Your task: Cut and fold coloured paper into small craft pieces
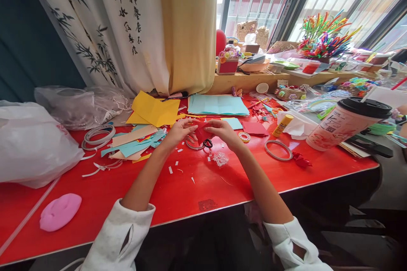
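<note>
Between my two hands, above the middle of the red table [127,188], is a small piece of red paper [201,132]. The fingers of my left hand [180,134] pinch its left side, and my right hand [224,133] grips its right side. Just below the paper, scissors with black handles [207,143] lie partly hidden, beside a ring-shaped roll [194,147]. A crumpled bit of white netting [220,159] and small white paper scraps [171,170] rest nearer the front edge.
Left: cut paper strips [132,147], yellow sheets [155,111], white rolls [99,136], a plastic bag [34,144], a pink lump [60,212]. Behind: light blue sheets [218,105]. Right: a glue stick [282,125], a ring [278,150], a tilted cup [346,125].
</note>
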Demonstrator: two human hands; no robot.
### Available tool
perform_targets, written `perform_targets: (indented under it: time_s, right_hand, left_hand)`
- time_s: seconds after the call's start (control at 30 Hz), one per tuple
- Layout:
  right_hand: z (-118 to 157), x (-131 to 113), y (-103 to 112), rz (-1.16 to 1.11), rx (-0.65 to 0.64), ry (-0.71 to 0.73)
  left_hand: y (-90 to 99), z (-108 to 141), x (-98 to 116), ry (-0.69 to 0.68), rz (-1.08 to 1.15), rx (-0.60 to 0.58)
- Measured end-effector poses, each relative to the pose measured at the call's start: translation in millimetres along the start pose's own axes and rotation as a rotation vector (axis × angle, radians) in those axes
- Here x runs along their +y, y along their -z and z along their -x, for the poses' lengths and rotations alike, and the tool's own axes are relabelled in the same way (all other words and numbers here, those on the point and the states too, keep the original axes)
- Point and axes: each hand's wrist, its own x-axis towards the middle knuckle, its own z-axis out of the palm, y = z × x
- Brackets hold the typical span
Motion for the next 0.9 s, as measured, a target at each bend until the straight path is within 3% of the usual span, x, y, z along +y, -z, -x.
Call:
perform_targets:
  time_s: [0.33, 0.6, 0.77, 0.9]
  right_hand:
    - [8.0, -12.6, -5.4, -0.167, -0.164, -0.176]
    - [4.9, -6.1, -6.0, -0.057, -0.13, -0.148]
    - [5.9, -9.4, -5.8, -0.006, -0.133, -0.16]
    - [8.5, -14.6, -7.9, 0.01, -0.216, -0.167]
  left_hand:
    - [-0.4, 4.9, 7.4, -0.062, 0.029, 0.013]
    - [-2.1, 6.0, 7.9, 0.005, 0.016, -0.078]
    - [-2.4, 4.4, 4.6, 0.011, 0.033, -0.054]
    - [-2.2, 1.6, 0.6, -0.011, 0.025, 0.003]
